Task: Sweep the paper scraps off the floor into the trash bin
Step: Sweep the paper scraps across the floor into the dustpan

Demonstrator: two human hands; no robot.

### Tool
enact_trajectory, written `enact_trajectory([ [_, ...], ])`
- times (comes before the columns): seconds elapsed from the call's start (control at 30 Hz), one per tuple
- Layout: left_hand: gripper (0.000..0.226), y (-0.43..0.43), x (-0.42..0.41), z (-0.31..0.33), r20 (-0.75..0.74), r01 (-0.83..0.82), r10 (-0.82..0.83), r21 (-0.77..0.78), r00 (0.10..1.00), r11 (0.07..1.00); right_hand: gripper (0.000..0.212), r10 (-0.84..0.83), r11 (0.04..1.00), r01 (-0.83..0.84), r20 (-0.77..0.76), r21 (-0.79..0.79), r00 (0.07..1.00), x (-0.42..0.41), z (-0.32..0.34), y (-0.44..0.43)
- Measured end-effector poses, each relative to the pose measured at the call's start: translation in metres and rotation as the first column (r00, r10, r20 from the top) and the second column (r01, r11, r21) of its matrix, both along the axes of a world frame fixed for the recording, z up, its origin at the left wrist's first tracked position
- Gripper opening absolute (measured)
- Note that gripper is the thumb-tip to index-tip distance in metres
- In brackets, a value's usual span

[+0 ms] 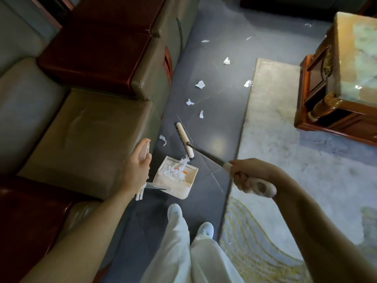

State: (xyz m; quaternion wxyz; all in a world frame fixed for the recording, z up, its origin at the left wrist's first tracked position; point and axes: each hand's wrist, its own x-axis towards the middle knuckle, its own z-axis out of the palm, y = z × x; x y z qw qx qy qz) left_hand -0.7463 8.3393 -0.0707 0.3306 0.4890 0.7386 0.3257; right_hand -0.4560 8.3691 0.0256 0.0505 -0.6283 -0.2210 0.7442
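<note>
Torn wht scraps [200, 84] scattered, some in dustpan [175, 188]

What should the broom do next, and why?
Probably a short stroke of the broom, gripped by the right hand, to draw the curled scrap beside its head into the dustpan that the left hand holds. That scrap lies nearest the pan's mouth; other scraps lie farther up the floor.

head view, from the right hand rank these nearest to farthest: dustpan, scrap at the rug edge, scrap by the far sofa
From the right hand:
1. dustpan, just to its left, low in the view.
2. scrap at the rug edge, straight ahead, mid view.
3. scrap by the far sofa, farthest ahead, near the top of the view.
</note>
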Motion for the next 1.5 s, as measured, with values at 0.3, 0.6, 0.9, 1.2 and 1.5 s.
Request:
enact_trajectory([
  [0.3, 0.032, 0.048, -0.048, -0.016, 0.016, -0.051, 0.051, -0.001, 0.999, 0.999, 0.019, 0.199, 0.978, -0.206, 0.144, 0.038, 0.969, -0.083, -0.037, 0.105],
  [0.6, 0.036, 0.077, -0.089, -0.015, 0.069, -0.078, 0.084, -0.075, 0.994, 0.994, 0.024, 0.696, 0.696, -0.716, 0.296, -0.052, 0.655, -0.132, -0.053, 0.106],
  [0.9, 0.053, 0.067, -0.082, -0.009, 0.115, 0.007, 0.0, -0.06, 0.993, 0.998, 0.024, 0.563, 0.801, -0.598, 0.308, 0.025, 0.767, -0.075, -0.011, 0.088],
  [1.2, 0.041, 0.06, -0.044, -0.006, 0.041, 0.095, -0.095, 0.001, 0.995, 0.995, 0.02, 0.103, 0.994, -0.097, 0.124, -0.05, 0.987, -0.029, 0.006, 0.062],
  [1.5, 0.041, 0.077, -0.028, -0.009, 0.045, 0.095, -0.095, 0.005, 0.994, 0.995, 0.015, -0.072, 0.978, 0.082, 0.059, -0.192, 0.996, -0.016, 0.004, 0.061],
])
